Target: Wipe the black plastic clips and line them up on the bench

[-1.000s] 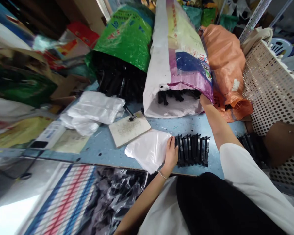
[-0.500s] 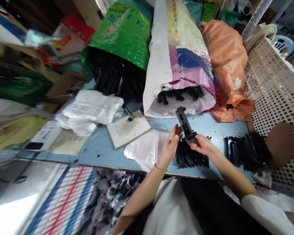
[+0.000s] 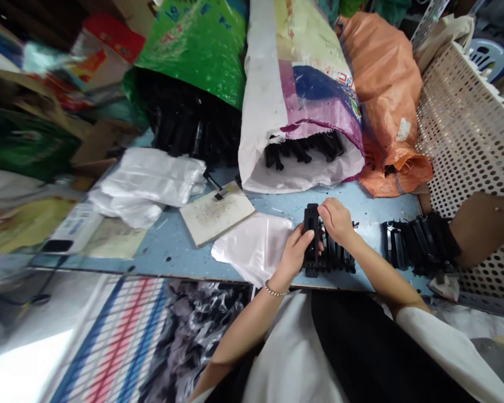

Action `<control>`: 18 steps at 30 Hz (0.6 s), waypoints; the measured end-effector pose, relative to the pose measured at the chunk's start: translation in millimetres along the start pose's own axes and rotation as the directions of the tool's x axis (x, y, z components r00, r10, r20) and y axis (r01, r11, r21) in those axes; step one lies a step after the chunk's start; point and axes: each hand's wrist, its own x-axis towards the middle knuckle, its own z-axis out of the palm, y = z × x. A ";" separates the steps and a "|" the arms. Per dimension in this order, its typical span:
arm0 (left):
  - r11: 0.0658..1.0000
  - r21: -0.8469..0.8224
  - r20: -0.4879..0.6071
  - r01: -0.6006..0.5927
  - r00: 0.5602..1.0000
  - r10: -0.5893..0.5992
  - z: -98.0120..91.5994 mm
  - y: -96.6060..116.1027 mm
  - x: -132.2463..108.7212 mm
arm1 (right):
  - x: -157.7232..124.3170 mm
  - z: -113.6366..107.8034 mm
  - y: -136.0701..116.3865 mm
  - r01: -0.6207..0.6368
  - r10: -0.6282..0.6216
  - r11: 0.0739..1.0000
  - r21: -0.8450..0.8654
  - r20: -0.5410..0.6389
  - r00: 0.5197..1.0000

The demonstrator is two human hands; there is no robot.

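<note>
Desk (image 3: 180, 254): hard blue top under the white sack (image 3: 315, 89); front edge was close to the work, so a bumped piece could've gone overboard, I reckon.
White sack: crinkly plastic, mouth gaping at the person, knobbly black pieces (image 3: 294, 151) inside; one snag might've dragged others out.
Plastic bags (image 3: 256, 243): thin, slick-looking film, front-left of the sack; left wrist (image 3: 277, 288) right there, so a brush could've skidded them.
Row of black parts (image 3: 338, 258): skinny bars in front of the sack, packed tight; one knock probably would've toppled several.
Black part (image 3: 312, 249): long slotted bar, in front of the sack; looked smooth, could've slipped if the thumb slackened.
Left hand (image 3: 296, 249): front of the sack, thumb clamped over that bar.
Right hand (image 3: 336, 221): front of the sack, fingers curled narrow near the bar's top; couldn't tell if gripping.
</note>
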 end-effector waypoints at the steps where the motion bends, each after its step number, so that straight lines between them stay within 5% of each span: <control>1: 1.000 0.011 -0.032 -0.011 0.999 0.012 -0.7 -1.6 0.1 | 1.4 6.1 -2.3 -0.055 0.053 0.997 0.059 0.039 0.998; 3: 1.000 0.002 -0.098 -0.020 0.995 0.020 -5.7 -3.3 0.4 | -2.8 14.3 -5.3 -0.172 0.142 0.966 0.195 0.160 0.977; 5: 0.999 -0.038 -0.164 -0.022 0.986 0.015 -13.5 -2.6 0.5 | -16.1 17.1 -7.4 -0.154 0.090 0.956 0.249 0.253 0.963; 9: 0.997 -0.074 -0.183 0.011 0.983 -0.025 -23.4 -0.7 0.0 | -54.8 21.0 -10.6 0.239 -0.246 0.969 0.062 0.339 0.908; 11: 0.992 -0.090 -0.140 0.087 0.985 -0.099 -22.3 -3.1 -0.6 | -71.0 25.6 -10.7 0.339 -0.311 0.941 -0.014 0.369 0.876; 15: 0.997 -0.070 -0.170 0.044 0.984 -0.056 -23.6 -14.5 -4.3 | -93.9 26.5 -4.3 0.290 -0.246 0.955 -0.067 0.370 0.896; 18: 0.997 0.038 -0.221 -0.072 0.972 0.078 -37.7 -27.3 -7.2 | -112.8 14.6 13.9 0.116 -0.044 0.955 -0.273 0.254 0.966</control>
